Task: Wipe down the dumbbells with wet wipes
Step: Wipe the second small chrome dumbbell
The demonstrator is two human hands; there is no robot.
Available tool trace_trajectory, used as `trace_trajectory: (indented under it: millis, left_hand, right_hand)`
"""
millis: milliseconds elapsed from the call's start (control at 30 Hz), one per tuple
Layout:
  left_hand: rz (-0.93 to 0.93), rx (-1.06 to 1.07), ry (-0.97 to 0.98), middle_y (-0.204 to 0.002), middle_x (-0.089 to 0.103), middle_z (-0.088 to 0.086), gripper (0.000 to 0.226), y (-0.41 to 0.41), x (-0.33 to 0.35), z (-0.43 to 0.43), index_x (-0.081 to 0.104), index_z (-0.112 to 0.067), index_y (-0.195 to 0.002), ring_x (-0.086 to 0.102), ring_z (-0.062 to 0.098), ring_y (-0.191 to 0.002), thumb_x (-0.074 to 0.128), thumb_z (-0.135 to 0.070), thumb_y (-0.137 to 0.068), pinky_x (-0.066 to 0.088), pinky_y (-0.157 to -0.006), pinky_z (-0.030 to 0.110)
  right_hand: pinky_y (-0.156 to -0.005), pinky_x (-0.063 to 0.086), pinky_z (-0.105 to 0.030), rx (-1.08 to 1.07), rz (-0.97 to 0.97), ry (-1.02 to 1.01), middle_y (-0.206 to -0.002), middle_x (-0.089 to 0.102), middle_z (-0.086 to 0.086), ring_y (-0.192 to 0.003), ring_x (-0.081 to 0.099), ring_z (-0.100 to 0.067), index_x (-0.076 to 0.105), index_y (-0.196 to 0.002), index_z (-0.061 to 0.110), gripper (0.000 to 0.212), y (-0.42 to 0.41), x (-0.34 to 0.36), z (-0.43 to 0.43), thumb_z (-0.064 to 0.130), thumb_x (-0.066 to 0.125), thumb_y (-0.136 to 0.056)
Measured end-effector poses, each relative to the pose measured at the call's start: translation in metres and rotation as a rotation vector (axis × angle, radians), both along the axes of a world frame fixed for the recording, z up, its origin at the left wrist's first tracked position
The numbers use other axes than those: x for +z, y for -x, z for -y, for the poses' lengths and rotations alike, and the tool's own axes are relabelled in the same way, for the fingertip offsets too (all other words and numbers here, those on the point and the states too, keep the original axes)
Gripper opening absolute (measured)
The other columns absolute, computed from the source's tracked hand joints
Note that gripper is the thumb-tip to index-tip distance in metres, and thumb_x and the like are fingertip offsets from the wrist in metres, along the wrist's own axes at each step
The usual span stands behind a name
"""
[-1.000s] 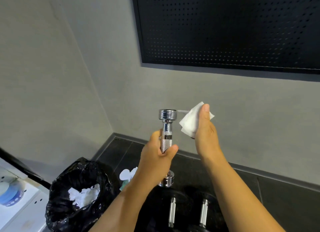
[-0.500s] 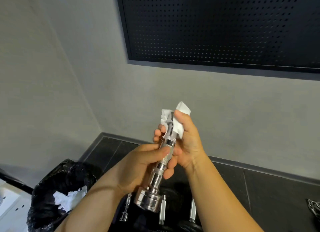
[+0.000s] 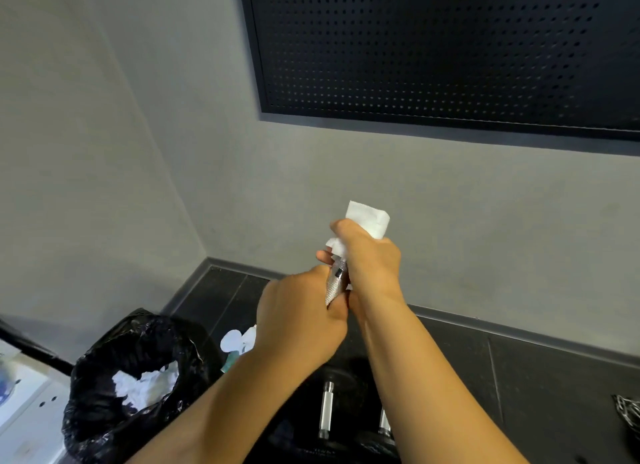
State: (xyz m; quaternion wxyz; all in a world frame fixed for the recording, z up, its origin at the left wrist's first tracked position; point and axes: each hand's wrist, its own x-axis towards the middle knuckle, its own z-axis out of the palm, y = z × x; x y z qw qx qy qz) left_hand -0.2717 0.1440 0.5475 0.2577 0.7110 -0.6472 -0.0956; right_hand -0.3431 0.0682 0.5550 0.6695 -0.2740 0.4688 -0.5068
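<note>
A gym corner: dumbbells [image 3: 327, 410] on dark floor tiles [image 3: 554, 377].

Of the dumbbell [image 3: 335, 287] only a short knurled piece of the bar shows. Its upper end is hidden under the wipe [image 3: 369, 219] and the right hand [image 3: 372, 262], its lower end behind the left hand [image 3: 301, 314]. A dark thing [image 3: 628, 413] is cut by the right edge, impossible to identify.
</note>
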Motion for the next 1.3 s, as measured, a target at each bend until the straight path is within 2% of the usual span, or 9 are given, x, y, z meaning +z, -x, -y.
trace_trajectory:
  millis: [133, 233, 433, 533, 667, 800, 867, 1100, 1300]
  left_hand:
    - [0.027, -0.015, 0.125, -0.062, 0.055, -0.007, 0.022, -0.005, -0.013, 0.002, 0.042, -0.024, -0.071, 0.056, 0.020, -0.063, 0.052, -0.029, -0.090, 0.035, -0.064, 0.029]
    - [-0.416, -0.165, -0.035, -0.055, 0.055, 0.004, 0.028, -0.017, -0.013, 0.006, 0.054, -0.014, -0.066, 0.052, 0.016, -0.053, 0.057, -0.027, -0.090, 0.040, -0.055, 0.034]
    - [-1.569, -0.369, -0.617, -0.067, 0.057, 0.004, 0.033, -0.028, -0.009, 0.010, 0.060, -0.001, -0.095, 0.048, 0.008, -0.047, 0.055, -0.033, -0.087, 0.039, -0.047, 0.017]
    - [-1.729, -0.424, -0.730, -0.064, 0.055, 0.001, 0.029, -0.029, -0.010, 0.012, 0.054, -0.007, -0.097, 0.046, 0.005, -0.043, 0.050, -0.035, -0.090, 0.032, -0.050, 0.016]
    - [-1.279, -0.293, -0.560, -0.062, 0.056, -0.001, 0.035, -0.028, -0.009, 0.016, 0.061, -0.003, -0.091, 0.047, 0.008, -0.048, 0.053, -0.037, -0.092, 0.039, -0.049, 0.018]
    - [-0.204, -0.122, -0.201, -0.063, 0.060, -0.004, 0.028, -0.015, -0.005, 0.010, 0.052, -0.018, -0.073, 0.059, 0.017, -0.060, 0.044, -0.035, -0.095, 0.045, -0.060, 0.032]
    - [0.130, -0.051, -0.093, -0.075, 0.060, -0.003, 0.020, -0.009, -0.007, 0.006, 0.048, -0.024, -0.083, 0.061, 0.021, -0.077, 0.038, -0.036, -0.096, 0.038, -0.064, 0.031]
    - [-0.100, 0.023, -0.147, -0.083, 0.063, -0.006, 0.020, -0.008, -0.031, 0.011, 0.044, -0.025, -0.110, 0.059, 0.015, -0.087, 0.031, -0.038, -0.101, 0.024, -0.091, 0.033]
    - [-0.236, -0.008, -0.180, -0.063, 0.050, -0.008, 0.029, -0.015, -0.032, 0.010, 0.049, -0.022, -0.108, 0.060, 0.013, -0.080, 0.032, -0.044, -0.099, 0.018, -0.092, 0.031]
  right_hand:
    - [-0.056, 0.053, -0.028, -0.067, 0.022, -0.011, -0.062, 0.065, -0.006, -0.059, 0.066, -0.023, 0.060, -0.080, 0.011, 0.012, -0.002, -0.003, -0.004, 0.010, 0.070, -0.074]
    - [-0.050, 0.050, -0.023, 0.047, 0.134, -0.015, -0.067, 0.061, -0.008, -0.057, 0.066, -0.019, 0.059, -0.086, 0.008, 0.013, 0.003, -0.004, -0.006, 0.012, 0.068, -0.078]
    - [-0.055, 0.048, -0.023, 0.315, 0.440, -0.016, -0.052, 0.053, 0.000, -0.053, 0.064, -0.013, 0.051, -0.073, 0.011, 0.017, 0.011, -0.011, -0.004, 0.026, 0.060, -0.072]
    - [-0.053, 0.049, -0.021, 0.342, 0.536, 0.023, -0.053, 0.053, 0.000, -0.052, 0.063, -0.014, 0.049, -0.073, 0.013, 0.021, 0.012, -0.014, -0.005, 0.029, 0.060, -0.066]
    - [-0.051, 0.049, -0.021, 0.249, 0.394, 0.013, -0.051, 0.055, 0.001, -0.058, 0.068, -0.015, 0.052, -0.079, 0.011, 0.012, 0.010, -0.015, -0.002, 0.021, 0.059, -0.080]
    - [-0.056, 0.053, -0.026, 0.024, 0.181, -0.038, -0.059, 0.061, -0.006, -0.060, 0.066, -0.023, 0.058, -0.085, 0.006, 0.010, 0.001, -0.017, -0.003, 0.010, 0.066, -0.080]
    - [-0.062, 0.054, -0.033, -0.058, 0.117, -0.085, -0.063, 0.063, -0.012, -0.058, 0.063, -0.025, 0.060, -0.081, 0.004, 0.011, -0.002, -0.019, -0.005, 0.008, 0.068, -0.076]
    - [-0.074, 0.056, -0.036, 0.202, 0.039, 0.038, -0.086, 0.068, -0.012, -0.076, 0.066, -0.024, 0.064, -0.098, 0.012, 0.030, 0.004, -0.018, -0.007, 0.029, 0.076, -0.076]
    - [-0.090, 0.046, -0.038, 0.496, 0.386, 0.095, -0.115, 0.060, -0.024, -0.103, 0.059, -0.033, 0.050, -0.127, 0.000, 0.065, 0.034, -0.029, -0.002, 0.029, 0.054, -0.070]
